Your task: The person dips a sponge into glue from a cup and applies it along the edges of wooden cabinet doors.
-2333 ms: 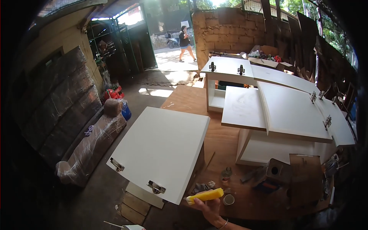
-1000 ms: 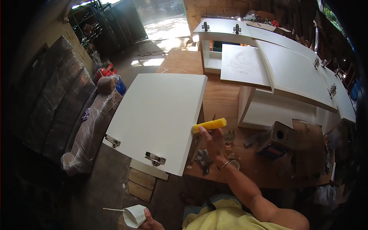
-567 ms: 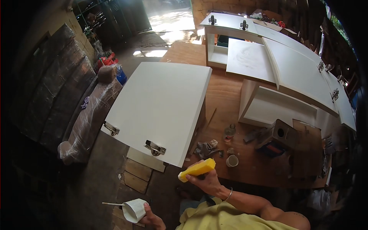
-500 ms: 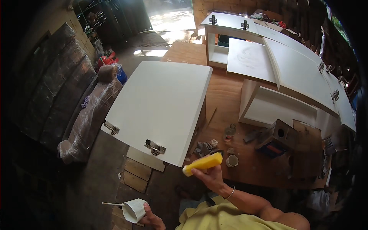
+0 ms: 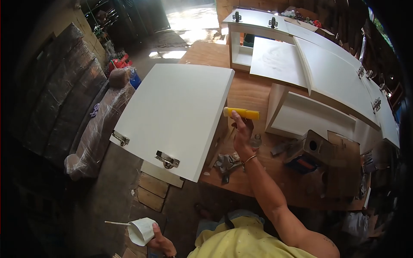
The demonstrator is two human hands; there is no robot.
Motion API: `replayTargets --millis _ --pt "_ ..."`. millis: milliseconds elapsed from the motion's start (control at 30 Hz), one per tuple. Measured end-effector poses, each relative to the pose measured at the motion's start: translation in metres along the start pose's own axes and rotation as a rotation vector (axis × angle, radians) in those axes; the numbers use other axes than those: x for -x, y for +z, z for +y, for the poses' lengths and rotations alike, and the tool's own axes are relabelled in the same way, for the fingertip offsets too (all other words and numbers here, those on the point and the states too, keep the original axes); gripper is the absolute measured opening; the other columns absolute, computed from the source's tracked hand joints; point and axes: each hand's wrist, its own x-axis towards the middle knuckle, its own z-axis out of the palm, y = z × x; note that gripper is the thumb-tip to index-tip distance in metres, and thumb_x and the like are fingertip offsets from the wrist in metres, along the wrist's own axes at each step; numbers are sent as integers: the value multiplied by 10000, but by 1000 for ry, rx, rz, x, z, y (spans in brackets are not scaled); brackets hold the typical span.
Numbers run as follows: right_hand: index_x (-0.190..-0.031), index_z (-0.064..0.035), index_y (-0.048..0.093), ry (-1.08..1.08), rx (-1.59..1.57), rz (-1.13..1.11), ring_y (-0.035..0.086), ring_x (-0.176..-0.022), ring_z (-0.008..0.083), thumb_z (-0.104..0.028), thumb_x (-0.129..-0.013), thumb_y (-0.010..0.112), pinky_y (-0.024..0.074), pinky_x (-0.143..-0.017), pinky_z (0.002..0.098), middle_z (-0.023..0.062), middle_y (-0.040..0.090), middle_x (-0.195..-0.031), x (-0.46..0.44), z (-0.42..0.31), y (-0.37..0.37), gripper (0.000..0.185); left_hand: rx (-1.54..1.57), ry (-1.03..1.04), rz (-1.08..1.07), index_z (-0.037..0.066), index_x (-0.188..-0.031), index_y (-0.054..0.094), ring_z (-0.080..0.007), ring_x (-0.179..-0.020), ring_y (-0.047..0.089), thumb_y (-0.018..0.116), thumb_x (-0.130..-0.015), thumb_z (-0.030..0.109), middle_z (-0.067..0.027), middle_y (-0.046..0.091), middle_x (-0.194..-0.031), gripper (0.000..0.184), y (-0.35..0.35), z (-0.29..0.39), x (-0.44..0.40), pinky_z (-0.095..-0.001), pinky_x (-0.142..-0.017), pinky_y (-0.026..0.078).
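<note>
My left hand [image 5: 162,244] grips a white cup [image 5: 141,231] at the lower left, tilted, with a thin pale stick [image 5: 117,222] poking out of its mouth. My right hand [image 5: 243,133] is raised over the wooden table, its fingers closed around a long yellow object [image 5: 245,113] with a whitish end; its exact kind is unclear. That pale end is beside the right edge of a white cabinet door [image 5: 172,116], though whether they touch cannot be told. Two metal hinges [image 5: 167,159] [image 5: 120,138] sit along the door's near edge.
On the wooden table [image 5: 247,92] are a glass bottle [image 5: 255,141], crumpled paper [image 5: 227,163] and a metal can [image 5: 303,150]. White cabinet pieces [image 5: 318,120] stand at the right. A plastic-wrapped bundle [image 5: 101,129] leans at the left.
My right hand has moved up and away from me with the yellow object, to beside the door's right edge. My left hand has shifted slightly left with the cup.
</note>
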Motion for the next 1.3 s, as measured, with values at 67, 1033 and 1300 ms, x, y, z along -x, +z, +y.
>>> replayTargets --millis 67,1033,1300 --pt "-986 -62 606 2 21 -40 562 -855 91 -226 -856 712 431 -709 262 -9 601 -923 4 -1 3 234 22 -6 24 -86 -1299 469 -272 -1028 610 700 -811 130 -197 579 -1220 581 1 3 -2 -354 -860 512" --pt "-1068 -19 593 86 230 -673 594 -931 154 14 -758 772 496 -829 282 66 607 -1009 148 -82 -48 359 107 -69 -4 -60 -1338 432 -247 -1117 569 681 -807 70 -152 551 -1280 601 13 8 15 -367 -959 456" --pt "-1003 -49 516 -109 233 -482 540 -813 138 -179 -776 771 464 -736 263 63 559 -893 198 -79 -18 365 165 -117 -135 -3 -1344 345 -213 -1110 510 702 -809 32 -110 487 -1261 644 15 -10 5 -336 -938 446"
